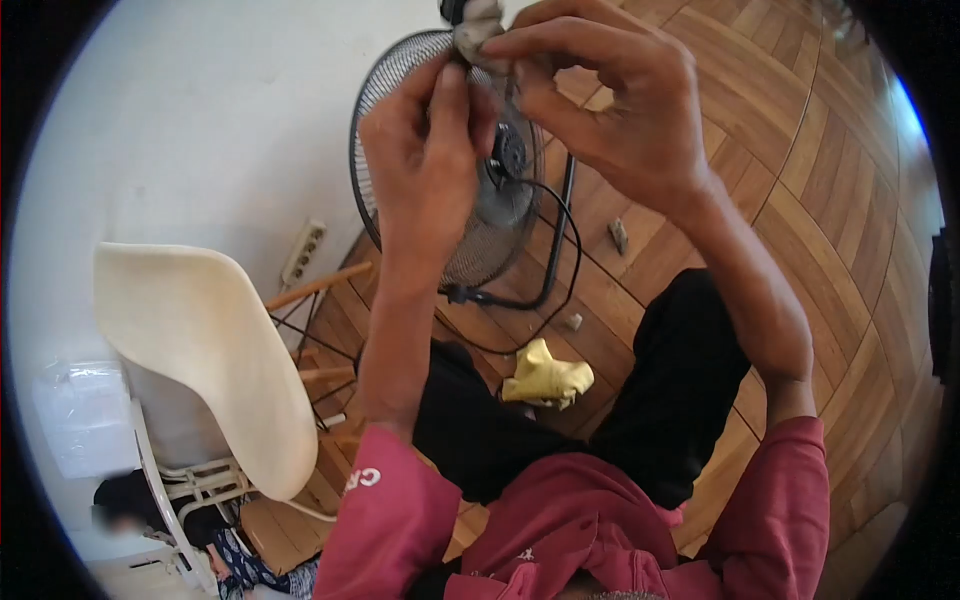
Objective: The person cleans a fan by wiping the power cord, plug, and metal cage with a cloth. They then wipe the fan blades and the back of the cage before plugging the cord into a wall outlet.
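Both hands are raised at the top of the head view, in front of a black floor fan [505,215]. Between them is a small, lumpy, grey-white piece [478,36] whose kind I cannot tell. My left hand [425,150] pinches it from below, fingertips curled in at its lower edge. From the right, my right hand [615,100] grips its side between index finger and thumb. A small black part [452,11] shows at the piece's upper left. Fingers cover much of the lower side.
A yellow cloth [546,377] lies on the wooden floor [800,260] between my legs. The fan's black cable curves close by. A small grey block [618,236] rests to the right. At left stand a cream chair [200,340] and, by the wall, a power strip [304,252].
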Motion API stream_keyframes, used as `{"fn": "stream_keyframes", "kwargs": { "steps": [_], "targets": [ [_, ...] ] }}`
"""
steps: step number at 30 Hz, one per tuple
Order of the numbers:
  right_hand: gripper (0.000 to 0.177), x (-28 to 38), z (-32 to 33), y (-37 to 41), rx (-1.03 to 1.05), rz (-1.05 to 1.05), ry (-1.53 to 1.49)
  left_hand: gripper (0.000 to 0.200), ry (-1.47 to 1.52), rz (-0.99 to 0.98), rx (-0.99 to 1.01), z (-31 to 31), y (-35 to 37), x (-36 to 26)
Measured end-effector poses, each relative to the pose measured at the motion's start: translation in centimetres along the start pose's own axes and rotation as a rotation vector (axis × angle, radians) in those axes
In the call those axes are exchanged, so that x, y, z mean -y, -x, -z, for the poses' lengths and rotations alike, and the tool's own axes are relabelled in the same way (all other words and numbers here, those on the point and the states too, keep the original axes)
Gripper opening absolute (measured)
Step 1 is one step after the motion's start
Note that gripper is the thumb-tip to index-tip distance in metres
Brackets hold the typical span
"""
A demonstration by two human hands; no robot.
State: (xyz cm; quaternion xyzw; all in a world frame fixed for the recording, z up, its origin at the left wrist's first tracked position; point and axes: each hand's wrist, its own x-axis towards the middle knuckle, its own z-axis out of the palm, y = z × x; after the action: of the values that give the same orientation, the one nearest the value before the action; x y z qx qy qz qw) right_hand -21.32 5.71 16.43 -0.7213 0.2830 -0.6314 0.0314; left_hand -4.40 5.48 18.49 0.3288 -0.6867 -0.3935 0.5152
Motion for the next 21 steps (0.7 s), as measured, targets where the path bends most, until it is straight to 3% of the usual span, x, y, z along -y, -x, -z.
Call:
{"fn": "stream_keyframes", "kwargs": {
  "steps": [3,6,10,11,12,13,14,17,21],
  "targets": [
    [0.042,2.1,3.4,-1.8,0.189,-0.281,-0.151,0.028,0.017,0.050,0.107,-1.7,-2.4,-0.9],
    [0.028,-4.5,13.3,2.3,0.193,-0.325,0.006,0.025,-0.098,0.206,0.470,-5.3,-5.7,-5.2],
    [0.032,-6.9,20.4,13.7,-0.252,-0.690,-0.256,0.023,0.250,0.376,0.718,-14.9,-10.7,-1.5],
    [0.032,-7.7,21.9,18.4,-0.247,-0.858,-0.155,0.023,0.256,0.405,0.766,-16.4,-10.7,-0.4],
    [0.032,-8.0,22.4,22.7,-0.243,-1.019,-0.046,0.024,0.260,0.431,0.815,-18.1,-10.6,0.6],
    [0.031,-7.0,21.3,26.1,-0.385,-1.219,0.035,0.024,0.256,0.451,0.862,-19.5,-10.2,1.5],
    [0.030,-7.2,22.5,31.1,-0.257,-1.400,0.143,0.024,0.253,0.472,0.894,-20.7,-9.4,1.8],
    [0.030,-3.5,21.6,41.0,-0.309,-1.573,0.280,0.024,0.228,0.502,0.967,-23.4,-7.5,4.0],
    [0.028,-0.5,20.2,47.6,-0.152,-1.681,0.359,0.025,0.195,0.538,1.004,-24.1,-5.6,6.2]
  ]
}}
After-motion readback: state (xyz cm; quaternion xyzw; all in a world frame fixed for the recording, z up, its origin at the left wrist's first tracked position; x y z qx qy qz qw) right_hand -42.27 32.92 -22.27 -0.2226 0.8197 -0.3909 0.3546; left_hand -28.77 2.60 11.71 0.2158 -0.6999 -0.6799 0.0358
